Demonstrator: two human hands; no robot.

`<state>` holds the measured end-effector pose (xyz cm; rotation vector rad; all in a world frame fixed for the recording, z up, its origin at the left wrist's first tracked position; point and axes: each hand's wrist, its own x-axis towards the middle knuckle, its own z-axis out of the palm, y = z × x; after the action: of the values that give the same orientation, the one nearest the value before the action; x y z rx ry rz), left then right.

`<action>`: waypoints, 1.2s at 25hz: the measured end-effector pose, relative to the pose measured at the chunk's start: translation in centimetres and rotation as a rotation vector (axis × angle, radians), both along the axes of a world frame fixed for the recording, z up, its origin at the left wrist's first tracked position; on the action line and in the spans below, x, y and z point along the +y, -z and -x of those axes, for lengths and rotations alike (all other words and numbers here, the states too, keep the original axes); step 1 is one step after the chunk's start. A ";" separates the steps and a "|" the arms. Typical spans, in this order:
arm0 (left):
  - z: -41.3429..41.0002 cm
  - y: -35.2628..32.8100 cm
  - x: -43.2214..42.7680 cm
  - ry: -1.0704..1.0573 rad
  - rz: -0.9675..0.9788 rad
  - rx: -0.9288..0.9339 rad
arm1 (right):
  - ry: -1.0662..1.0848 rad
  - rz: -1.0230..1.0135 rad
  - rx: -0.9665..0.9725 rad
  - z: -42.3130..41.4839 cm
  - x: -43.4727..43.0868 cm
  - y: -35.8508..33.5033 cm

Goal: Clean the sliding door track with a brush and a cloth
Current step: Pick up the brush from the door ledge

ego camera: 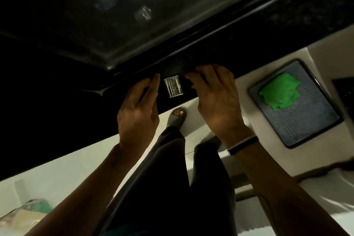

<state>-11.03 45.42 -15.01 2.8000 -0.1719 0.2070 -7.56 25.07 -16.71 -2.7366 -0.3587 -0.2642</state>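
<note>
A black sliding door frame (pixel 191 99) runs diagonally across the view, with dark glass (pixel 115 25) above it and the track channel (pixel 239 25) along its far edge. A silver label (pixel 173 87) sits on the frame between my hands. My left hand (pixel 138 109) lies flat against the frame, fingers spread, holding nothing. My right hand (pixel 216 97) has its fingertips curled over the frame's ridge beside the label. A green cloth (pixel 279 92) lies crumpled on a dark mat (pixel 306 124) to the right. No brush is visible.
My legs in dark trousers and a sandalled foot (pixel 178 115) stand on a pale tiled floor (pixel 76 168) below the frame. A bag with something green (pixel 36 206) sits at the lower left. A black band is on my right wrist (pixel 243 144).
</note>
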 end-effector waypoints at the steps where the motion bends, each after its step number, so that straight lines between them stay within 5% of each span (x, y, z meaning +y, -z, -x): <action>1: -0.5 0.0 -1.0 0.044 0.022 -0.014 | 0.047 -0.027 -0.015 0.9 -1.5 0.2; 10: -3.4 5.2 -22.5 0.767 0.044 -0.010 | 0.659 -0.060 0.045 11.8 -20.5 5.6; 18: -5.0 22.8 -43.3 1.263 -0.216 0.228 | 1.083 -0.124 0.363 16.8 -31.9 20.2; 24: -8.4 35.9 -53.3 1.657 -0.270 0.108 | 1.252 -0.281 0.400 15.9 -36.0 32.8; 30: -9.3 40.9 -55.9 1.727 -0.367 0.146 | 1.296 -0.318 0.393 14.9 -36.7 37.9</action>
<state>-1.69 -10.44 -55.90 1.9003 -2.4456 -0.4703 -22.42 -11.63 -54.61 -2.2079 1.4395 -0.0665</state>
